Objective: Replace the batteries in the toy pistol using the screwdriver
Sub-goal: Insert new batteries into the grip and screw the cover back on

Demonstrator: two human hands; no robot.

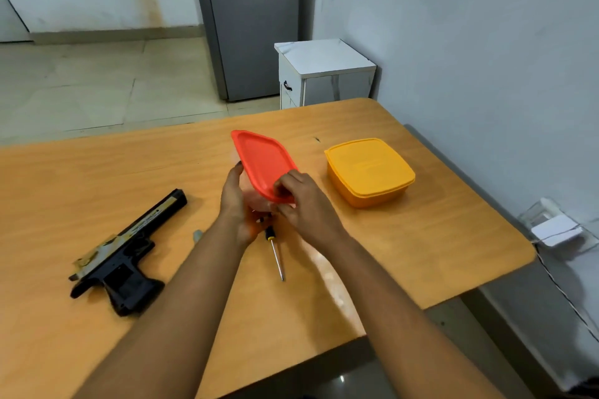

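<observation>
A black toy pistol lies flat on the wooden table at the left, barrel pointing away. A screwdriver with a black and yellow handle lies between my forearms, tip toward me. Above it I hold a clear box with a red lid, tilted up. My left hand cups the box from its left side and underneath. My right hand grips the near edge of the red lid. The box's contents are hidden.
A closed yellow box stands on the table to the right. A small grey object lies beside my left forearm. Beyond the table stand a white cabinet and a grey fridge. A wall socket with a plug sits at the right.
</observation>
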